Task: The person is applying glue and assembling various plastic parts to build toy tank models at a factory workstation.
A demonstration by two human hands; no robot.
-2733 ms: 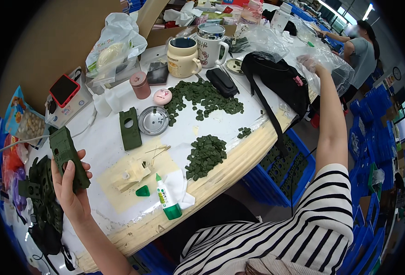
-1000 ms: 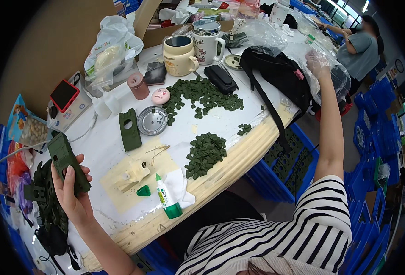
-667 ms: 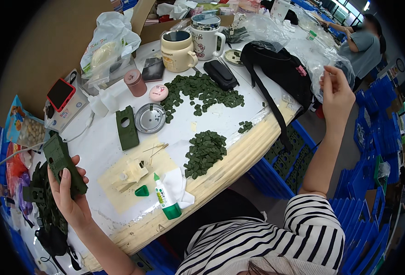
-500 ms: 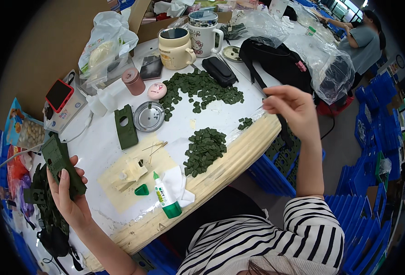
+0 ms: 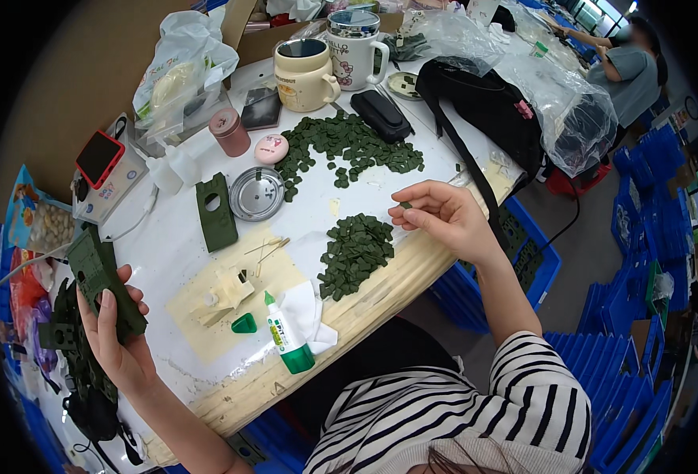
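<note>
My left hand is wrapped round a dark green panel with a round hole, tilted up at the table's left side. My right hand is above the right table edge, thumb and fingertips pinching a small dark green chip. Just left of that hand lies a heap of matching green chips; a wider spread of them is farther back. Another green panel with a hole rests beside a round metal lid. A glue bottle with a green pointed tip lies near the front edge.
A green cap, a white cloth and a small cream block surround the glue. Two mugs, a black case and a black bag stand behind. Blue crates fill the right floor; a person works far right.
My right hand has moved left and nearer, and a small green chip now shows in its pinch. The left hand keeps the panel almost still.
</note>
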